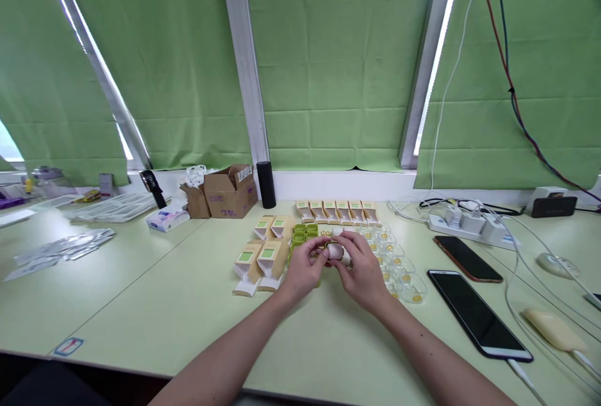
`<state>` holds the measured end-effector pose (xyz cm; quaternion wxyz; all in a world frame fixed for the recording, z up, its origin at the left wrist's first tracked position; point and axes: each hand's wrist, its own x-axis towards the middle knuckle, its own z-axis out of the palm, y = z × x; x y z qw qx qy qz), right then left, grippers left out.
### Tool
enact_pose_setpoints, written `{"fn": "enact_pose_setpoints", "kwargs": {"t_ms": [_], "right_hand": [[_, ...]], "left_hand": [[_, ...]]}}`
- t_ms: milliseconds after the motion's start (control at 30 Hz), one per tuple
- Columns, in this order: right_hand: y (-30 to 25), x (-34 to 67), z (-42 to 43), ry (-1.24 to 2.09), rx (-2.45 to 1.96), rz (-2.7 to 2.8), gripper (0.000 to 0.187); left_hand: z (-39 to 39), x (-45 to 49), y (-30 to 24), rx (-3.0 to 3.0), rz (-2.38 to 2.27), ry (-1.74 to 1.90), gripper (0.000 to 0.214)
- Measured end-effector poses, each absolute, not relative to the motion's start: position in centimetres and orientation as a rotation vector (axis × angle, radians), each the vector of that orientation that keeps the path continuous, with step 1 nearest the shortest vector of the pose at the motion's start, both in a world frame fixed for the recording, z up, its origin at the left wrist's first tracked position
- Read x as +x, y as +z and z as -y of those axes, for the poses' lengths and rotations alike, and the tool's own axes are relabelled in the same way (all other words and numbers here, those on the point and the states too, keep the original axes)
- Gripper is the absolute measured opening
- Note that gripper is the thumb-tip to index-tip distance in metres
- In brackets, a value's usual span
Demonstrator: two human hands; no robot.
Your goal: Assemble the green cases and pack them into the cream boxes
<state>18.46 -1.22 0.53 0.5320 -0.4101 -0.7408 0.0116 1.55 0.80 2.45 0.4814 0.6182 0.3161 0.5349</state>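
Observation:
Above the middle of the table, my left hand (304, 268) and my right hand (364, 271) meet around a small white rounded piece with a dark greenish rim (335, 251). Fingers of both hands are closed on it, and they cover part of its shape. Just behind my left hand sit several small green square containers (300, 237). Clear plastic cups with yellow spots (407, 287) stand in rows beside my right hand. To the left are several cream cartons with green labels (269, 254), their lower flaps open. A row of similar cartons (330, 210) lines the back.
A cardboard box (230, 193) and a black cylinder (266, 185) stand at the back. On the right lie a large phone (479, 312), a smaller phone (467, 259), a power strip (472, 227) and loose cables. Silvery packets (63, 249) lie far left.

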Motion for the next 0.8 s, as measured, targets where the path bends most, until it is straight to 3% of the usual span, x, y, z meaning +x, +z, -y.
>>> {"fn": "enact_pose_setpoints", "kwargs": {"t_ms": [200,800], "right_hand": [[0.6,18.4,1.5,-0.114,-0.992,1.892,0.041],[0.1,18.4,0.7,-0.103,-1.028,1.976,0.040]], "left_hand": [[-0.4,1.5,2.5,1.647,-0.856,1.362,0.028],[-0.4,1.2,2.9,1.895,-0.954,1.326,0.025]]}}
